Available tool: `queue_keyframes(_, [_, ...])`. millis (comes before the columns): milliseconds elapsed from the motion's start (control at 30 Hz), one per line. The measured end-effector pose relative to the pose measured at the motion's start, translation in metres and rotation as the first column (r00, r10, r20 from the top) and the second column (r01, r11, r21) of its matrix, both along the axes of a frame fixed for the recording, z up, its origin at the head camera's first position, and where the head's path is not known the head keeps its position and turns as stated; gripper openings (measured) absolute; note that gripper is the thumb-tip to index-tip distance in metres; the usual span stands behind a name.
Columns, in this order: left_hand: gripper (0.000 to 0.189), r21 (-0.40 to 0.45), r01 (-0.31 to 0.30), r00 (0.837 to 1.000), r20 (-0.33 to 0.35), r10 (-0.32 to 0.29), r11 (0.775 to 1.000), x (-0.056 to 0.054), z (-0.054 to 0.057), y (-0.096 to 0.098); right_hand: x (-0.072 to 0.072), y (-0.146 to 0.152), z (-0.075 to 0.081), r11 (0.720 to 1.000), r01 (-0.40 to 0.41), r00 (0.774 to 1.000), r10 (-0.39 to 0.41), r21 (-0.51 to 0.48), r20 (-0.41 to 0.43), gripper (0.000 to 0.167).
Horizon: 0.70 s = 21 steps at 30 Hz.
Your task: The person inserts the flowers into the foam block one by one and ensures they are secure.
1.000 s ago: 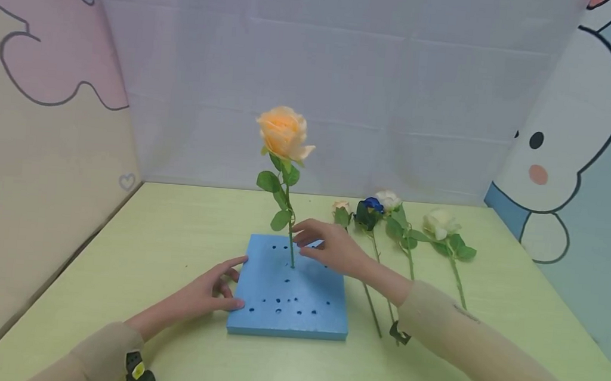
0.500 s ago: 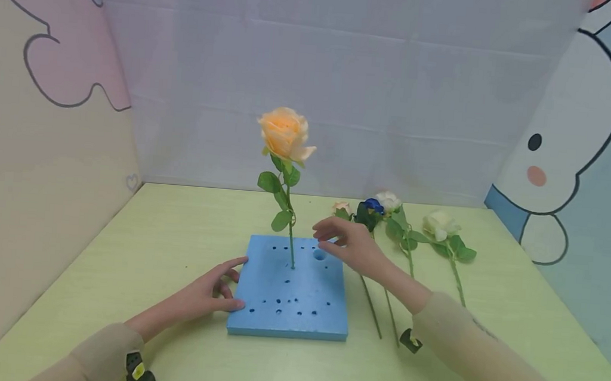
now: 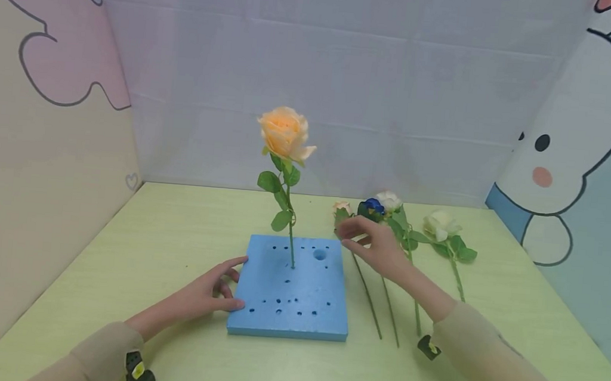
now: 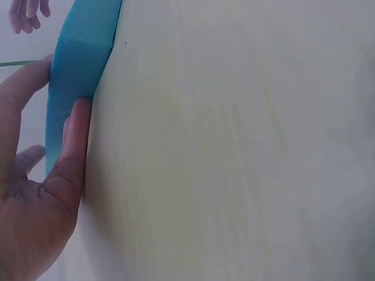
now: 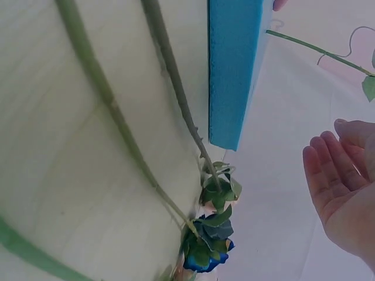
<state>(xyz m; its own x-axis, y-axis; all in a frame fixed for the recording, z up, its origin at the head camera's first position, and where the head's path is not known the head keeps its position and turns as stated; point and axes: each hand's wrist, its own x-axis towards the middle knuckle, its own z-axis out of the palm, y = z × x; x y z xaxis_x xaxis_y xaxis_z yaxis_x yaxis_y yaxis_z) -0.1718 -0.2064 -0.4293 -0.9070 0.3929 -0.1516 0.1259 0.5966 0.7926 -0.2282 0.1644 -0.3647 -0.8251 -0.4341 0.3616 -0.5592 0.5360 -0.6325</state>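
Observation:
A peach rose (image 3: 284, 132) stands upright with its stem in a hole of the blue foam board (image 3: 308, 289). My left hand (image 3: 200, 293) rests against the board's left side, thumb near the front corner and fingers farther back; the left wrist view shows its fingers (image 4: 75, 132) touching the side. My right hand (image 3: 379, 247) hovers past the board's back right corner with loosely bent fingers and holds nothing. Beyond and below it lie a blue rose (image 3: 372, 206) and a small pale pink rose (image 3: 342, 208), partly hidden by the hand in the head view.
A white rose (image 3: 389, 200) and a cream rose (image 3: 441, 225) also lie on the right of the yellow-green table (image 3: 174, 222). The board has several small holes and one larger hole (image 3: 320, 254). A pale curtain (image 3: 211, 87) hangs at the back.
My right hand has moved away from the peach rose's stem, to the right, over the lying roses. The peach rose stays upright. My left hand has kept its place.

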Motion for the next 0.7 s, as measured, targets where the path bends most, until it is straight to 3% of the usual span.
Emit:
queue_keyframes(333, [0.091,-0.009,0.004,1.0,-0.008,-0.004,1.0,-0.001,0.0,-0.001,0.002,0.042,0.01,0.993,0.107,0.994,-0.105,0.055,-0.035,0.028])
queue_keyframes(567, [0.092,-0.02,-0.008,1.0,0.014,0.008,1.0,0.0,0.002,0.0,0.002,0.079,0.006,0.982,0.175,0.973,-0.162,0.065,-0.164,0.03])
queue_keyframes(700, [0.092,-0.016,-0.01,1.0,0.025,0.011,1.0,0.001,0.002,0.001,0.005,0.098,0.004,0.969,0.232,0.959,-0.213,0.084,-0.188,0.03])
